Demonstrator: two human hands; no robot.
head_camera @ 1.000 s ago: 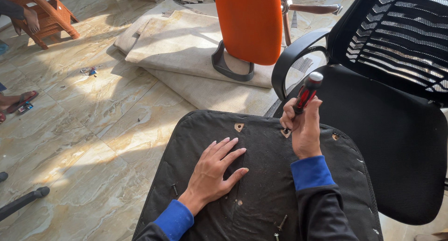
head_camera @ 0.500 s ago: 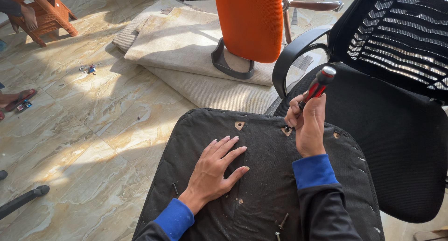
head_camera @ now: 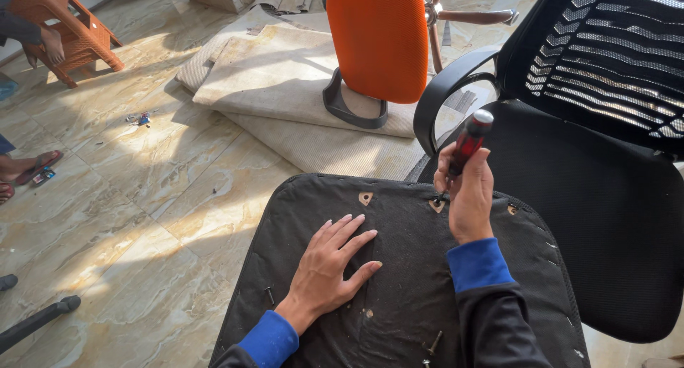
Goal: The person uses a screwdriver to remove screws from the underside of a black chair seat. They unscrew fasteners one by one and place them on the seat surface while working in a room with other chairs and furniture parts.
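An upturned black chair seat [head_camera: 399,304] lies in front of me, its fabric underside up. My left hand [head_camera: 330,267] rests flat on it, fingers spread. My right hand [head_camera: 467,193] grips a red and black screwdriver [head_camera: 467,141], held almost upright, its tip at a small tan mounting hole [head_camera: 435,205] near the seat's far edge. Another tan hole [head_camera: 365,197] sits to the left of it. A loose screw [head_camera: 432,341] lies on the seat near my right sleeve.
A black mesh office chair [head_camera: 605,126] stands at the right, its armrest [head_camera: 445,90] close to the screwdriver. An orange chair back [head_camera: 374,37] stands on beige mats [head_camera: 285,76]. An orange plastic stool [head_camera: 64,26] and another person's feet are at the far left.
The screwdriver handle swung right and then back toward upright, its tip staying at the hole. My left hand stayed flat on the seat. The view shifted slightly.
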